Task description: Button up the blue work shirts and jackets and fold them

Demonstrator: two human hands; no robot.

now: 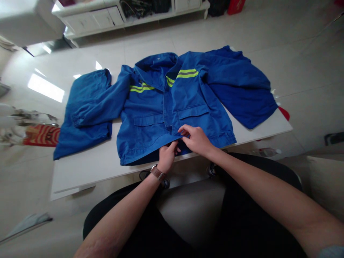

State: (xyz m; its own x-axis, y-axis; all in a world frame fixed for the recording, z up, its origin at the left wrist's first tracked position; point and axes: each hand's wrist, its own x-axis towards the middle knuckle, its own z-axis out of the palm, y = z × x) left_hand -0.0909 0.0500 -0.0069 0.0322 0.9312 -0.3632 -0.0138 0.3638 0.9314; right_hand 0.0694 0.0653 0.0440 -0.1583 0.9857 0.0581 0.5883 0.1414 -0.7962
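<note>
A blue work jacket (146, 107) with yellow-green and grey stripes across its chest lies front up on a white table, collar away from me. My left hand (168, 154) is at the middle of its bottom hem, fingers closed on the lifted edge and partly under it. Beside it my right hand (196, 139) pinches the same hem near the front placket. Between the fingertips the fabric is raised a little. Under the jacket's left sleeve sits a folded blue garment (88, 89); more blue cloth (242, 107) lies under the right sleeve.
The white table (80, 175) stands close in front of my knees. A red striped paper bag (43, 135) is beyond its left end. A plastic bottle (266, 152) lies at the right, below the tabletop. A white cabinet (94, 19) lines the far side of the tiled floor.
</note>
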